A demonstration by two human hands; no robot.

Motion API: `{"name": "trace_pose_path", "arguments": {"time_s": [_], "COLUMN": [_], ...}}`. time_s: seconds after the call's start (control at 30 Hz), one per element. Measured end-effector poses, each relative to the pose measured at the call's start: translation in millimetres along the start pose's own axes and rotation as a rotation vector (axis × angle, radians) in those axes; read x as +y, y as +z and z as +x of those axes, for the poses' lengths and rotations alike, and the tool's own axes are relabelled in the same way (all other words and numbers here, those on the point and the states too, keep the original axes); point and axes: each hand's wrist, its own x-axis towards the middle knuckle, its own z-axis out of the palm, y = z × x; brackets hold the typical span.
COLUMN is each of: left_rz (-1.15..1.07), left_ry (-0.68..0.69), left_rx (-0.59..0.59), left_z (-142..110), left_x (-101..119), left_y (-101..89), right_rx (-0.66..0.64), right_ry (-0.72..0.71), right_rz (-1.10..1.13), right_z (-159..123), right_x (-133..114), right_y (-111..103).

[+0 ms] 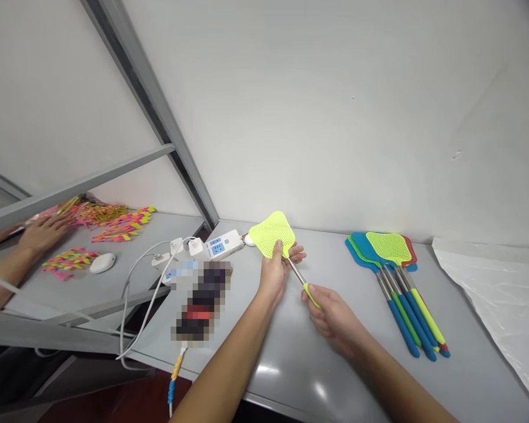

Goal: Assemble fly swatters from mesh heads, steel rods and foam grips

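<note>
A yellow-green fly swatter with a perforated head and a metal shaft is held above the grey table. My left hand grips its head near the neck, thumb on top and fingers beneath. Around the yellow-green handle, my right hand is closed, covering most of it. To the right lies a pile of several fly swatters in blue, green, yellow-green and red, heads at the back and handles pointing toward me.
A white power strip with plugged-in chargers and cables stands left, beside a pixelated phone-like object. White plastic sheeting covers the right edge. Beyond a metal frame, another person's hand rests near colourful strips.
</note>
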Motion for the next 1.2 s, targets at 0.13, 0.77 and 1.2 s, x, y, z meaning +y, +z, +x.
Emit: {"name": "trace_pose_path", "arguments": {"time_s": [0.13,0.77,1.2], "left_rz": [0.01,0.033,0.014], "left_ry": [-0.011,-0.167,-0.119], "left_rx": [-0.002,-0.229,-0.224], "left_z": [2,-12,-24], "left_x": [-5,-24,-18], "left_y": [0.4,-7.9,8.2], "right_rx": [0.052,0.056,0.193], "right_ry": [-0.018,-0.145,-0.128], "right_rz": [-0.041,-0.301,-0.588], "right_z": [2,15,-47], "right_x": [6,14,29], "right_y": [-1,-16,-35]}}
